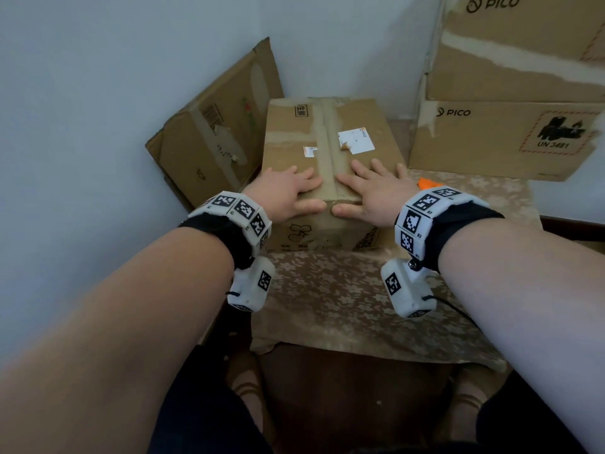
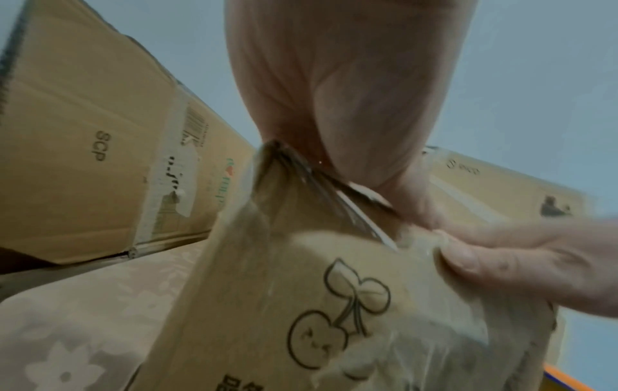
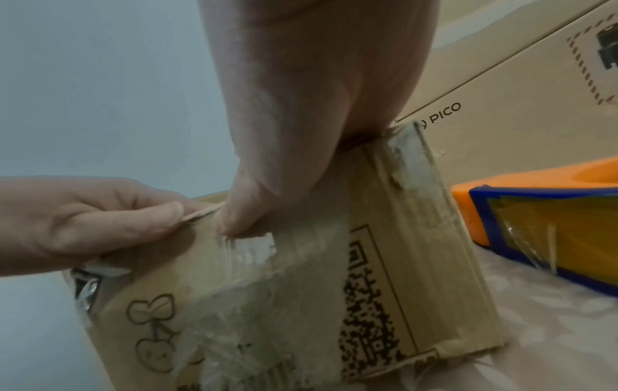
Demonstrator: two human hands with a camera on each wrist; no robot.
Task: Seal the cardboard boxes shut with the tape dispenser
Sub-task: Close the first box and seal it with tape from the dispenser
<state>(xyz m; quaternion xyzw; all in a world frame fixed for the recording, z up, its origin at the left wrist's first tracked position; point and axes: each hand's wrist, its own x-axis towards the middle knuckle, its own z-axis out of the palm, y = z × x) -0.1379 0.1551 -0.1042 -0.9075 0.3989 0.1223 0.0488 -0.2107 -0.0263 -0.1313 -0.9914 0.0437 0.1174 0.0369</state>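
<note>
Cardboard box [image 1: 330,149] is sitting right under both our hands on the flower-patterned tablecloth [image 1: 327,299], flaps folded down with a strip of clear tape running along the centre seam between them. Our left hand [image 1: 288,191] lies flat on the left flap, fingers stretched out toward the seam, thumb hooked down over the near top edge. Our right hand [image 1: 370,188] mirrors it on the right flap, fingers spread and straight, thumb pressing the same near edge so the two thumbs almost meet at the seam. So both hands are spread flat and pressing, not wrapped around anything. From the left wrist view we can see the box's front face with a little cherry drawing [image 2: 337,314] and shiny tape wrinkled over the corner, and the right wrist view shows a QR-style code [image 3: 368,304] printed on that same face. Tape dispenser [image 3: 548,219], orange with a blue edge, is parked on the cloth just to the right of our right hand, nobody touching it; in the head view only an orange tip pokes out past the wrist band. Left of our left hand a flattened carton [image 1: 212,136] leans on the wall, and beyond the right hand two PICO boxes [image 1: 504,139] are stacked
</note>
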